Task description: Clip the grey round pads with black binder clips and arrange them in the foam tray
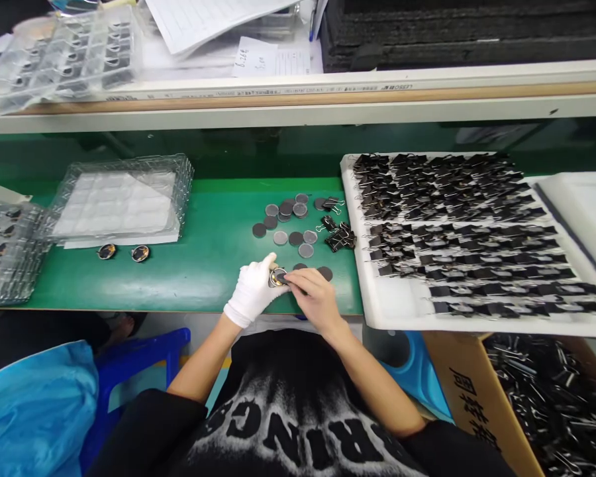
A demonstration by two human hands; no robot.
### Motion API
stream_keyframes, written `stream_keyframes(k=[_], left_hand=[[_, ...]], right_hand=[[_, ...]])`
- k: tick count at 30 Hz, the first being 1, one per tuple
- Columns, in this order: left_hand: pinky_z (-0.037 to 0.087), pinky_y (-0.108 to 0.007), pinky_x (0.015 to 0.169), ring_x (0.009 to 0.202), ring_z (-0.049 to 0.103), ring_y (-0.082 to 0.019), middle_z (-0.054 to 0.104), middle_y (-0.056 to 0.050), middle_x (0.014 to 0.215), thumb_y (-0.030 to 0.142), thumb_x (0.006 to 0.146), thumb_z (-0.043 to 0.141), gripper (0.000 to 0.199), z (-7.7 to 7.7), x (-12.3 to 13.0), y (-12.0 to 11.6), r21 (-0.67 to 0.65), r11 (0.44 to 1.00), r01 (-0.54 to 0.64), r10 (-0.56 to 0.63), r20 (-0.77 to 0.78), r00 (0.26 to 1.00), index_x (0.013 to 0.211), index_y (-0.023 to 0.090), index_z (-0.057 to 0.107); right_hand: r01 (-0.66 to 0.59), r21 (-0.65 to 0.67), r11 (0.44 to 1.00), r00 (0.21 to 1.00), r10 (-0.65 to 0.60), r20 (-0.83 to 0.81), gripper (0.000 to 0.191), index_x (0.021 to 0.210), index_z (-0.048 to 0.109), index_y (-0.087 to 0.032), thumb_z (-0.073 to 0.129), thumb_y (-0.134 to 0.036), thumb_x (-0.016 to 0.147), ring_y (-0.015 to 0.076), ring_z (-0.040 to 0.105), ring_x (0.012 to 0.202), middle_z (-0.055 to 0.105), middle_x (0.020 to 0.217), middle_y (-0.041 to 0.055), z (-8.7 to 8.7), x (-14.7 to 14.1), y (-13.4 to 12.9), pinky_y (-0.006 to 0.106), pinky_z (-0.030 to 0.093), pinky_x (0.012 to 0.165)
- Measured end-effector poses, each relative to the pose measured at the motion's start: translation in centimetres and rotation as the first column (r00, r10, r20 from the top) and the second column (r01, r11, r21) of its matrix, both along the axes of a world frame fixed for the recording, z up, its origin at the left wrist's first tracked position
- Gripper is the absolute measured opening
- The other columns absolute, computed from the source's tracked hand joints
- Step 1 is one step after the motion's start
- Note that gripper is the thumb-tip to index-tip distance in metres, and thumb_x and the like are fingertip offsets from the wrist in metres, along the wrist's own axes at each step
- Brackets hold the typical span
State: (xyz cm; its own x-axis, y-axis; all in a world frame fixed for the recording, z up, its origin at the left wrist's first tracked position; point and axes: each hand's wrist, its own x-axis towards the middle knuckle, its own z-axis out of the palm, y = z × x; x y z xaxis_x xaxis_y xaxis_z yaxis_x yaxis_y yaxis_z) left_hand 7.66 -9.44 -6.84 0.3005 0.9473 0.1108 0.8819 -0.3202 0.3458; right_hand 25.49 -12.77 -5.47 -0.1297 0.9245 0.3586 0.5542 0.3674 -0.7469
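My left hand (251,291), in a white glove, grips a small round part with a shiny rim (277,278) and yellowish bits inside. My bare right hand (318,296) pinches what looks like a dark disc at this part's face; the fingertips partly cover it. Just beyond my hands, several grey and black discs (296,238) are scattered on the green table. A few black binder clips (342,237) lie to their right. Two more round parts (140,253) rest farther left.
A white foam tray (397,305) with rows of black binder clips stands at right, above a carton of loose clips (551,404). Clear plastic trays (179,192) are stacked at left. A shelf (278,116) runs across the back. Another person's blue clothing (40,411) shows lower left.
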Motion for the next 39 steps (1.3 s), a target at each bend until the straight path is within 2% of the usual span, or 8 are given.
stream_keyframes(k=[5,10,18,23,29,34,36,39], left_hand=[[0.047,-0.038,0.09,0.102,0.07,-0.028,0.075,-0.012,0.114,0.048,0.085,0.076,0.076,0.2,-0.2,-0.1,-0.014,1.0,0.014,-0.014,0.021,1.0,0.147,0.015,0.046],[0.048,-0.039,0.092,0.104,0.07,-0.028,0.076,-0.012,0.113,0.047,0.086,0.075,0.074,0.2,-0.2,-0.1,-0.04,0.999,0.029,-0.028,0.035,0.999,0.146,0.014,0.046],[0.049,-0.04,0.092,0.105,0.07,-0.028,0.076,-0.01,0.115,0.045,0.083,0.079,0.076,0.0,-0.5,-0.1,-0.015,0.999,0.05,-0.049,0.073,0.996,0.144,0.016,0.046],[0.049,-0.04,0.091,0.105,0.07,-0.029,0.076,-0.009,0.114,0.046,0.081,0.081,0.078,0.0,-0.5,-0.1,-0.011,0.998,0.056,-0.055,0.084,0.995,0.144,0.017,0.044],[0.048,-0.038,0.084,0.097,0.07,-0.028,0.075,-0.01,0.11,0.038,0.086,0.076,0.069,-0.1,-0.4,-0.1,0.026,0.999,0.045,-0.045,0.02,0.999,0.144,0.017,0.047],[0.048,-0.038,0.082,0.096,0.07,-0.028,0.074,-0.011,0.111,0.043,0.085,0.077,0.07,-0.3,-0.4,-0.1,0.057,0.997,0.055,-0.055,0.011,0.998,0.144,0.017,0.048],[0.048,-0.038,0.083,0.097,0.069,-0.027,0.075,-0.01,0.112,0.043,0.085,0.077,0.071,-0.3,-0.4,-0.1,0.051,0.997,0.056,-0.057,0.015,0.998,0.144,0.017,0.048],[0.048,-0.038,0.083,0.097,0.069,-0.027,0.075,-0.01,0.11,0.043,0.086,0.076,0.071,-0.2,-0.4,0.0,0.032,0.998,0.055,-0.056,0.013,0.998,0.145,0.016,0.047]], right_hand=[[-0.081,0.09,0.993,0.967,0.057,0.248,0.037,0.114,0.077,-0.022,0.044,-0.011,0.102,0.0228,0.066,0.116,0.075,0.121,0.0099,-1.6,0.1,-0.1,0.042,0.057,0.101],[-0.178,0.125,0.976,0.897,0.108,0.429,0.039,0.123,0.072,-0.017,0.041,-0.007,0.102,0.0242,0.064,0.117,0.071,0.129,0.0128,-1.2,0.9,-0.4,0.042,0.055,0.099],[-0.284,0.193,0.939,0.878,0.174,0.445,0.026,0.115,0.07,-0.018,0.048,-0.01,0.103,0.0247,0.061,0.109,0.074,0.123,0.0104,-0.4,1.9,1.8,0.038,0.045,0.081],[-0.161,0.12,0.98,0.94,0.115,0.32,0.022,0.116,0.067,-0.019,0.047,-0.017,0.106,0.0194,0.063,0.09,0.075,0.096,0.0065,-0.1,2.1,2.1,0.036,0.039,0.078],[-0.055,0.033,0.998,0.95,0.043,0.309,0.019,0.113,0.067,-0.02,0.061,-0.034,0.101,0.0205,0.065,0.09,0.076,0.098,0.0045,0.1,0.9,1.6,0.038,0.034,0.083],[0.084,-0.13,0.988,0.98,-0.058,0.191,0.016,0.11,0.068,-0.02,0.06,-0.029,0.101,0.0183,0.066,0.084,0.076,0.089,0.0021,0.3,0.0,1.6,0.036,0.035,0.086],[0.074,-0.149,0.986,0.971,-0.037,0.236,0.016,0.105,0.07,-0.022,0.058,-0.032,0.102,0.0197,0.065,0.088,0.075,0.091,0.0028,0.3,-0.2,1.7,0.036,0.034,0.084],[0.096,-0.08,0.992,0.919,-0.058,0.391,0.02,0.102,0.073,-0.023,0.058,-0.036,0.102,0.0238,0.058,0.093,0.069,0.095,0.0066,-0.1,-0.4,1.8,0.036,0.032,0.077]])
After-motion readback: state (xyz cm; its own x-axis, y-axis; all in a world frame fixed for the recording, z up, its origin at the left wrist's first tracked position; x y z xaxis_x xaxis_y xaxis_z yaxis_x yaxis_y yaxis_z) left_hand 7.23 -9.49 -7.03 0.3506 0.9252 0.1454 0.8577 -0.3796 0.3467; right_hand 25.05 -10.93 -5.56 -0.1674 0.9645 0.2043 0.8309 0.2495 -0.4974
